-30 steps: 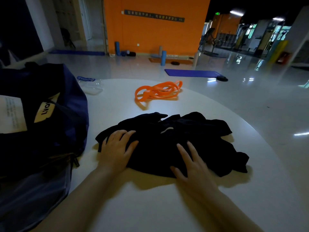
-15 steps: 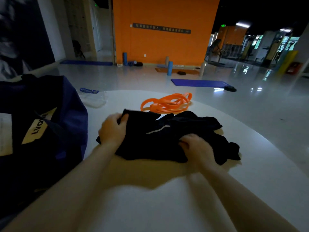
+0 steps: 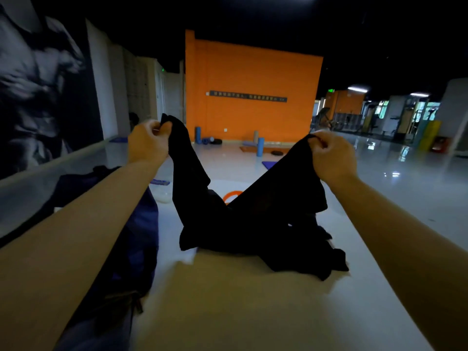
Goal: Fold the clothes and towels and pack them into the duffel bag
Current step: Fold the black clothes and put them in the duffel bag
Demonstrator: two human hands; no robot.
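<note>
The left hand (image 3: 148, 145) and right hand (image 3: 331, 158) each pinch a raised corner of the limp black garment (image 3: 243, 224), whose crumpled lower part rests mid-worktop (image 3: 228, 312), well in from the near edge. The dark blue duffel bag (image 3: 136, 249) sits at the left, largely hidden by the left forearm. Behind the cloth, an orange band (image 3: 231, 196) shows only partly.

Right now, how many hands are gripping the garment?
2. The left hand pinches one raised corner of the black garment; the right hand pinches the other. The garment's lower part lies on the table.
</note>
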